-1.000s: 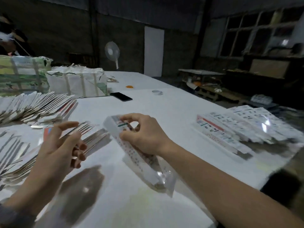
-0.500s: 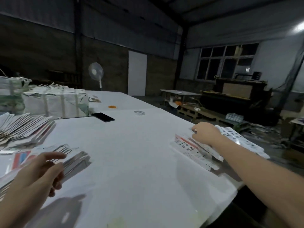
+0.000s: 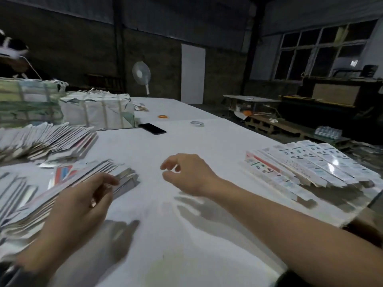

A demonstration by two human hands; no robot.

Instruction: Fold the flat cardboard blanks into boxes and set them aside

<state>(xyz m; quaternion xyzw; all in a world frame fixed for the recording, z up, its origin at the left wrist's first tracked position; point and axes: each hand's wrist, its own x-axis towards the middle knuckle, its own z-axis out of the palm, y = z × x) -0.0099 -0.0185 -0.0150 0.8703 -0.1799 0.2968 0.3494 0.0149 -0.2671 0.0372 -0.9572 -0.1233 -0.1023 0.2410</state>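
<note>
Flat blanks [image 3: 68, 183] lie fanned beneath my left hand [image 3: 83, 206], whose fingers rest relaxed on their edges, gripping none. My right hand [image 3: 187, 176] hovers empty, fingers loosely curled, with the folded boxes [image 3: 310, 166] well out to its right. Risk: glossy thin card slips, so I may lift two blanks together. Table [image 3: 186, 245] is smooth and white.

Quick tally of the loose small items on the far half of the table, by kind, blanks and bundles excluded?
Black phone: 1
Orange tape roll: 1
Clear tape roll: 1
Total: 3
</note>
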